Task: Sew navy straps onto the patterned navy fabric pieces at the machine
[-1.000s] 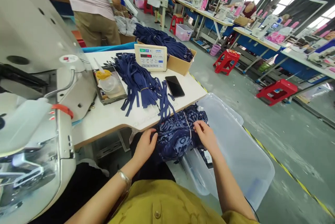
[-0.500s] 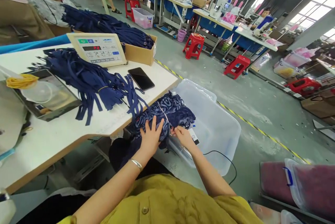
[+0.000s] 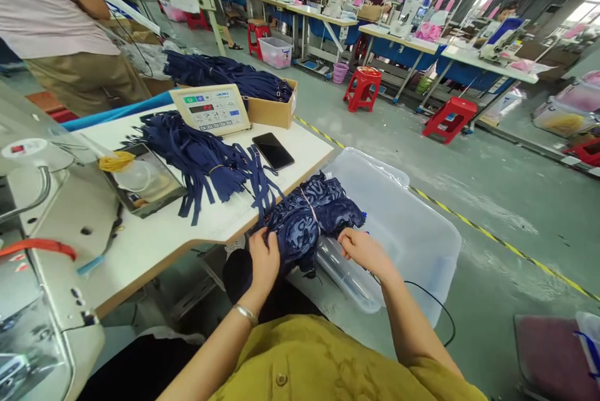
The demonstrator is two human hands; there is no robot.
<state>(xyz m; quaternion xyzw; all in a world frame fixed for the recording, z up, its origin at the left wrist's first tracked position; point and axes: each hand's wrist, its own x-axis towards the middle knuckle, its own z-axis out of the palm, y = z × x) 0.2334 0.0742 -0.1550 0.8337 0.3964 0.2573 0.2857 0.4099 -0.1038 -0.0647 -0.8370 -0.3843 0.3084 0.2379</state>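
A bundle of navy patterned bras [image 3: 302, 232], tied round the middle with a pale band [image 3: 310, 206], rests at the table's edge, partly above the clear plastic bin. My left hand [image 3: 264, 260] is closed on the bundle's left side, its thumb and fingers against the dark fabric. At the lower right of the bundle is my right hand [image 3: 364, 252], its fingers curled together close to the fabric edge. Whatever lies in those fingertips is hidden. Navy straps [image 3: 262, 179] hang over the table edge beside the bundle.
On the white table [image 3: 154, 263] lie a phone [image 3: 273, 150], a pile of navy straps [image 3: 197, 154], a control panel [image 3: 210, 110] and a parts tray [image 3: 145, 182]. The plastic bin [image 3: 412, 232] stands on the floor, a black cable [image 3: 438, 304] beside it. A person [image 3: 70, 32] stands at left.
My left hand has slid from the bundle's top to its left side and closed. My right hand has moved off the band to the right. The view has swung left.
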